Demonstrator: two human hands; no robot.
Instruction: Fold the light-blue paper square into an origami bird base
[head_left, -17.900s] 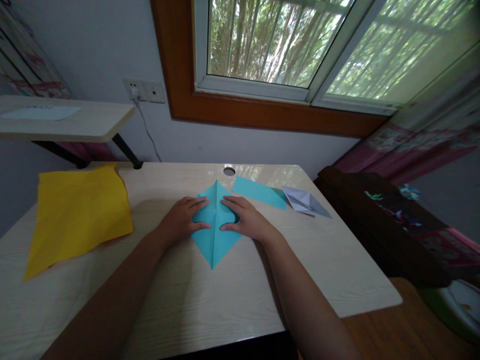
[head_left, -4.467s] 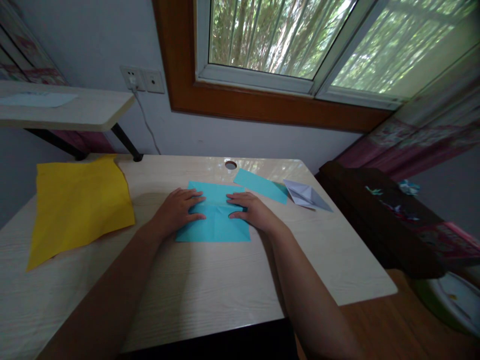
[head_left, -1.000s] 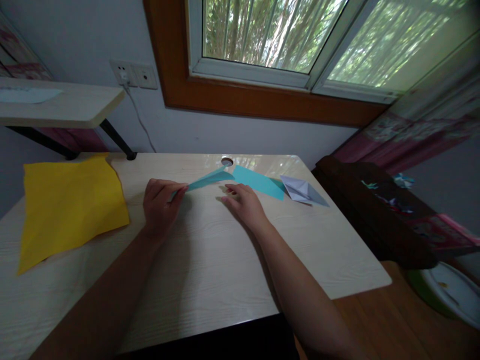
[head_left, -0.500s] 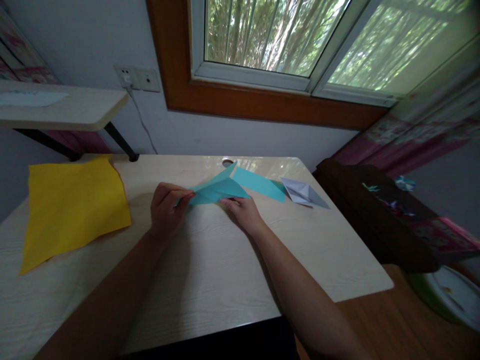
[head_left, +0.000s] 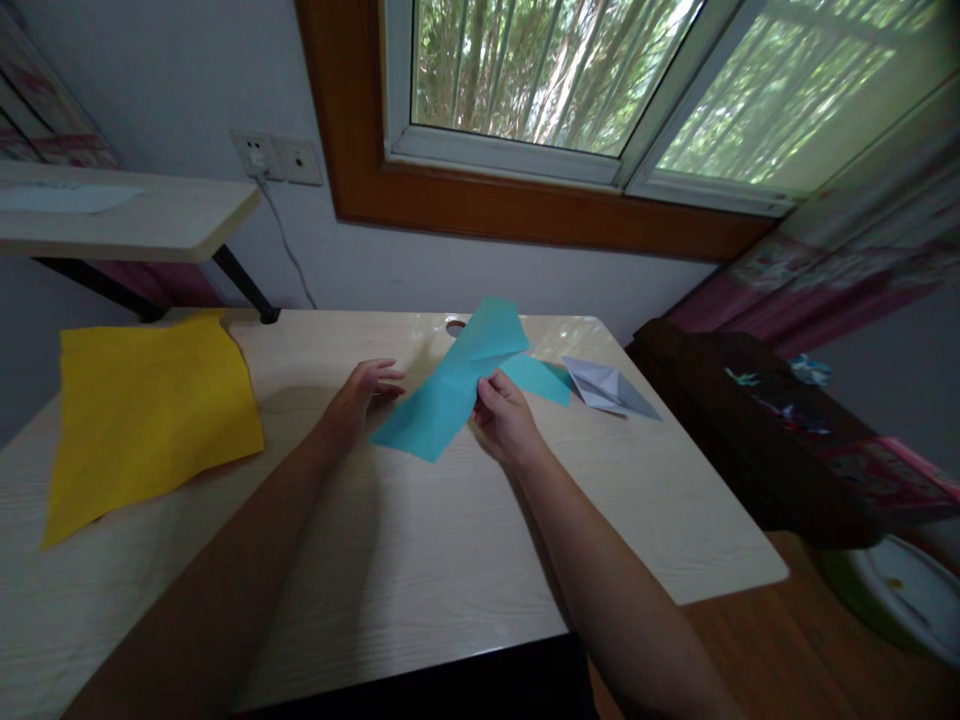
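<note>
Head view: pale wooden desk [head_left: 420,560] under a window [head_left: 540,80]; right hand [head_left: 504,425] pinches blue paper [head_left: 457,385], left hand [head_left: 360,392] loose.

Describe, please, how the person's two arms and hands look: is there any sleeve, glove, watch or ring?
Both forearms are bare up to the picture's lower edge; no sleeve shows. The left hand and the right hand wear no gloves. No watch, bracelet or ring is visible on the wrists or fingers. The dim light hides finer details, such as the nails.
</note>
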